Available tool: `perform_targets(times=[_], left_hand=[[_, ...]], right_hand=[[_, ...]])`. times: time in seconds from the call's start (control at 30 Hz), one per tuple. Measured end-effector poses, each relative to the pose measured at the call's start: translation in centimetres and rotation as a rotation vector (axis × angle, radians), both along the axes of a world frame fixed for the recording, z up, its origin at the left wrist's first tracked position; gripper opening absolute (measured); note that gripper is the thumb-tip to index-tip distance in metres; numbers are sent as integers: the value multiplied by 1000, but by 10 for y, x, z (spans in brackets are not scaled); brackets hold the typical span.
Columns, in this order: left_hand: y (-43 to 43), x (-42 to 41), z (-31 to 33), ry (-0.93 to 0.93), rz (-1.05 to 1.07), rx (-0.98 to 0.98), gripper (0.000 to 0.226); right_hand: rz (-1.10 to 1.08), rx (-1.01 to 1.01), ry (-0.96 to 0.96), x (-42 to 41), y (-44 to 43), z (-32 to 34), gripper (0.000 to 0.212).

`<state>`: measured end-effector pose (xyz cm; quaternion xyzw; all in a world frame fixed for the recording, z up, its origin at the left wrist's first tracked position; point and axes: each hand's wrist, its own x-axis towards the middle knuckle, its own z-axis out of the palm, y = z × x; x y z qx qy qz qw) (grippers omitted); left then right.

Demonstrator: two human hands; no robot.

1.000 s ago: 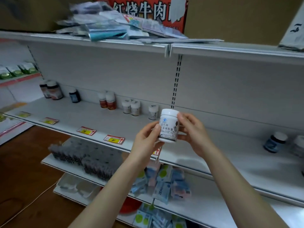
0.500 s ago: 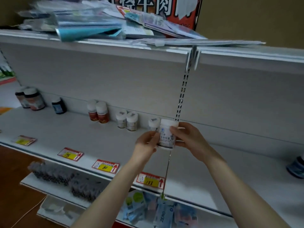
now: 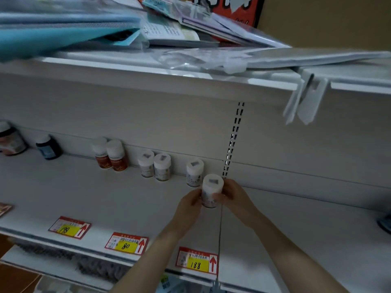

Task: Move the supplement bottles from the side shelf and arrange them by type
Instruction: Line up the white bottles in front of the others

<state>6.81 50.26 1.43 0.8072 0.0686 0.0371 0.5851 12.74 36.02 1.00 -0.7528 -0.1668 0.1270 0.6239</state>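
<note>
- Head view: both hands hold one white supplement bottle (image 3: 211, 192) upright over the middle shelf (image 3: 105, 197), near the back wall.
- The left hand (image 3: 190, 206) has its grip closed round the bottle's left side, fingers curled on the label.
- The right hand (image 3: 234, 197) has its grip closed round the right side, with the thumb across the front.
- Whether the bottle's base touches the shelf cannot be told.
- A matching white bottle (image 3: 194, 172) stands just behind and to the left of the held one, against the back wall.
- Further left along the wall stand a pair of white bottles (image 3: 154, 167), side by side, then a pair of orange-brown bottles (image 3: 111, 155) with white caps.
- Beyond them are a dark blue bottle (image 3: 48, 146) and, at the picture's edge, a large brown bottle (image 3: 11, 141).
- A dark bottle (image 3: 385, 224) is partly cut off at the right edge.
- Price tags on the shelf's front read 198 (image 3: 69, 227), 80 (image 3: 127, 243) and 188 (image 3: 196, 261).
- The slotted upright (image 3: 232, 140) runs down the wall right behind the hands.
- A pile of papers and packets (image 3: 169, 34) lies on the top shelf.
</note>
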Motion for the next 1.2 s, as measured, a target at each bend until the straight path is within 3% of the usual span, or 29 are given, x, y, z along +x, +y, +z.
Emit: perform_targets(times=[0.17, 0.27, 0.6, 1.2], left_hand=[[0, 7, -10, 27, -35, -18, 31], [0, 13, -15, 44, 8, -22, 27], [1, 40, -24, 96, 41, -76, 27], [3, 59, -22, 155, -51, -38, 22]], right_hand=[[-35, -137, -108, 1, 4, -14, 37], [-135, -206, -73, 0, 4, -21, 45], [-291, -343, -97, 25, 18, -24, 37], [-269, -294, -35, 50, 32, -19, 40]])
